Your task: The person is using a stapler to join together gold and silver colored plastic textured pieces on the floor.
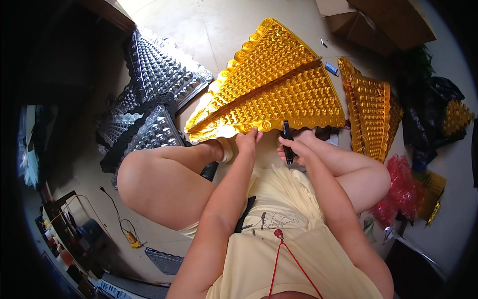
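A large gold triangular embossed foil panel (294, 94), with a raised spine along its middle and a scalloped border, lies in front of me. My left hand (247, 140) pinches its near edge, left of centre. My right hand (294, 149) is closed around a black hand tool, apparently a stapler (288, 155), held upright at that same edge, a short way to the right of my left hand. Whether the tool's jaws touch the foil is too small to tell.
Silver foil panels (167, 70) are piled at left. More gold panels (368, 104), a black bag (423, 122) and red plastic (391, 194) lie at right, cardboard boxes (373, 22) behind, a small blue box (332, 69) nearer. A yellow corded tool (133, 239) is at lower left.
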Demonstrator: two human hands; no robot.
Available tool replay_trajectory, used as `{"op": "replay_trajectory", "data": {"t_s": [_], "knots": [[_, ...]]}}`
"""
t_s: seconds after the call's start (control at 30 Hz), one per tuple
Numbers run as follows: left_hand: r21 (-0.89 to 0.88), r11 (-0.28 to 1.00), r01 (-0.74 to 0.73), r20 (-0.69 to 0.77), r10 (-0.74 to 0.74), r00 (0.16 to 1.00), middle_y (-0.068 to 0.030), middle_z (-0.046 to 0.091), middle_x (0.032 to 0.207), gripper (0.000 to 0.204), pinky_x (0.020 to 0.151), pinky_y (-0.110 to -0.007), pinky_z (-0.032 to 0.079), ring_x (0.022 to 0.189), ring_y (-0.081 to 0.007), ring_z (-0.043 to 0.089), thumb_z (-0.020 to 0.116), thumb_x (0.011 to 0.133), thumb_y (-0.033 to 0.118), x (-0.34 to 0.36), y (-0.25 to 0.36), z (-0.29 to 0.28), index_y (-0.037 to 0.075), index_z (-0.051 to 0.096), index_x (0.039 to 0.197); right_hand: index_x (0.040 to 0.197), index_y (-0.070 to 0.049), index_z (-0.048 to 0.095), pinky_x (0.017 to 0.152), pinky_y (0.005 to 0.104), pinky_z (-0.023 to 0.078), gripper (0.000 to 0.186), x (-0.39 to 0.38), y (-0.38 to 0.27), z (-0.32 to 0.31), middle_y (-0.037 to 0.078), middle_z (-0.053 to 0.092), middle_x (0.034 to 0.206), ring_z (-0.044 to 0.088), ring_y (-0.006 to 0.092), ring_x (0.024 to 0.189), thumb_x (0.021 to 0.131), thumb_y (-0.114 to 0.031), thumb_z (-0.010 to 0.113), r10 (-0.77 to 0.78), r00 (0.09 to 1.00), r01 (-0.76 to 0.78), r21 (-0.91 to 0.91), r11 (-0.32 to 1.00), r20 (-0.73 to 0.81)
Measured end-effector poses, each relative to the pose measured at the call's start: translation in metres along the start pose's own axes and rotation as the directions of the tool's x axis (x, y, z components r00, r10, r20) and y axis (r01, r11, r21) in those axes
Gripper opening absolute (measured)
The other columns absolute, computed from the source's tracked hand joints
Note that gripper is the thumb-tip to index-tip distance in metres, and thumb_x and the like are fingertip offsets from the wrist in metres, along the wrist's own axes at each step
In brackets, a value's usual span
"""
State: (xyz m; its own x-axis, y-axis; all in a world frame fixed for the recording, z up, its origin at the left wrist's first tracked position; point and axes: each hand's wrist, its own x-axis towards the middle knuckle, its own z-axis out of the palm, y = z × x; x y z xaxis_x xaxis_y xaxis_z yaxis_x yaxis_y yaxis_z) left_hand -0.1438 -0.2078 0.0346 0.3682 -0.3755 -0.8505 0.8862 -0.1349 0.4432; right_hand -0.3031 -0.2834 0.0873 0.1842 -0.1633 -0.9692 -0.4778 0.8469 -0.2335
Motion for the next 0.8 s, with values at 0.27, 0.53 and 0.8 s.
{"op": "replay_trajectory", "data": {"t_s": [0.27, 0.53, 0.8], "knots": [[0.011, 1.000, -0.028, -0.032, 0.028, 0.999, -0.0138, 0.059, 0.083, 0.017, 0.059, -0.025, 0.057, 0.069, -0.0220, 0.063, 0.060, 0.079, -0.002, -0.001, -0.005, -0.003, -0.007, 0.050, 0.091, 0.082, -0.008, 0.055, 0.056, 0.0264, 0.049, 0.032, 0.008, -0.002, 0.032, 0.001, 0.055, 0.073, 0.056, 0.0132, 0.066, 0.078, -0.038, 0.064, -0.046, 0.999, 0.046, -0.009, 0.999, 0.026], [0.018, 0.999, -0.041, -0.028, 0.041, 0.999, -0.0150, 0.060, 0.080, 0.017, 0.058, -0.024, 0.057, 0.067, -0.0219, 0.063, 0.062, 0.078, 0.000, -0.010, -0.001, 0.000, -0.007, 0.049, 0.087, 0.076, -0.008, 0.053, 0.045, 0.0235, 0.044, 0.025, 0.015, 0.003, 0.042, 0.000, 0.052, 0.065, 0.049, 0.0090, 0.054, 0.079, -0.030, 0.064, -0.173, 0.985, 0.172, -0.073, 0.982, -0.011], [-0.016, 0.999, -0.032, 0.024, 0.032, 0.999, -0.0119, 0.061, 0.080, 0.016, 0.056, -0.024, 0.056, 0.067, -0.0213, 0.063, 0.060, 0.080, 0.006, -0.005, -0.003, -0.009, -0.004, 0.050, 0.089, 0.081, -0.001, 0.054, 0.047, 0.0317, 0.043, 0.026, 0.015, 0.008, 0.044, 0.009, 0.056, 0.063, 0.053, 0.0179, 0.050, 0.073, -0.024, 0.064, -0.343, 0.902, 0.185, -0.484, 0.855, -0.260]]}}
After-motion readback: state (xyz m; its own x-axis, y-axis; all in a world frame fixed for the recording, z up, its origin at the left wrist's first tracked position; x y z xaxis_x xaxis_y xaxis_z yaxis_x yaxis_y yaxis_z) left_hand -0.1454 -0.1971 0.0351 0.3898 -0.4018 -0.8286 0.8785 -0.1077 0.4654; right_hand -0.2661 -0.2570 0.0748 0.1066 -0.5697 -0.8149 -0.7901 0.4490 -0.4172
